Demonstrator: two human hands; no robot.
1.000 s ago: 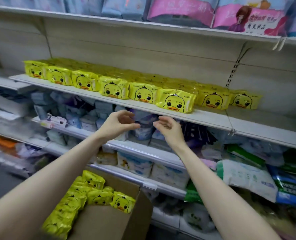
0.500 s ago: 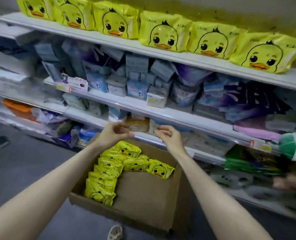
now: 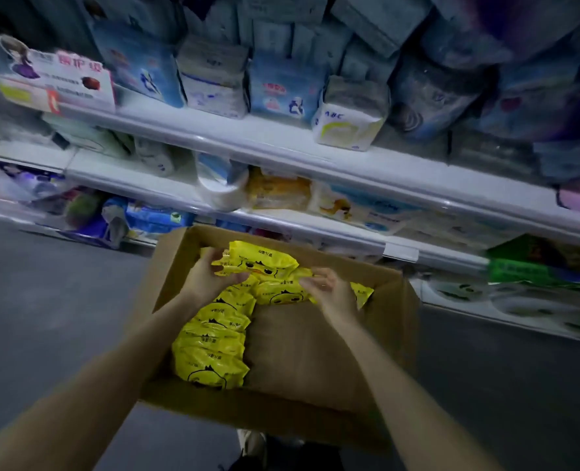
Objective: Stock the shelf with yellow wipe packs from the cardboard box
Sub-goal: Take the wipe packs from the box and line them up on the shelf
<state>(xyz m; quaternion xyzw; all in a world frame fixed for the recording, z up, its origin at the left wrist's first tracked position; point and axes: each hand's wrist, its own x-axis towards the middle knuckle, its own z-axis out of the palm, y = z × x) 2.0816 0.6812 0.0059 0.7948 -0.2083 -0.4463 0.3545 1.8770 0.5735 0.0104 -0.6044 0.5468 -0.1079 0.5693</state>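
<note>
Head | held top yellow wipe pack (image 3: 263, 261) in curled left grip (image 3: 210, 280), at pack's left end, above far side of cardboard box (image 3: 315, 351) | had right grip (image 3: 332, 294) curled at pack's right end, hold not discernible | saw other packs (image 3: 214, 348) lining box's left and far walls

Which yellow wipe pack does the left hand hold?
The topmost pack at the cardboard box's far end, raised above the others; the left hand grips its edge.

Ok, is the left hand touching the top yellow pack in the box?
Touching. The head view shows the left hand with fingers and thumb curled round the left end of the top yellow pack.
</note>
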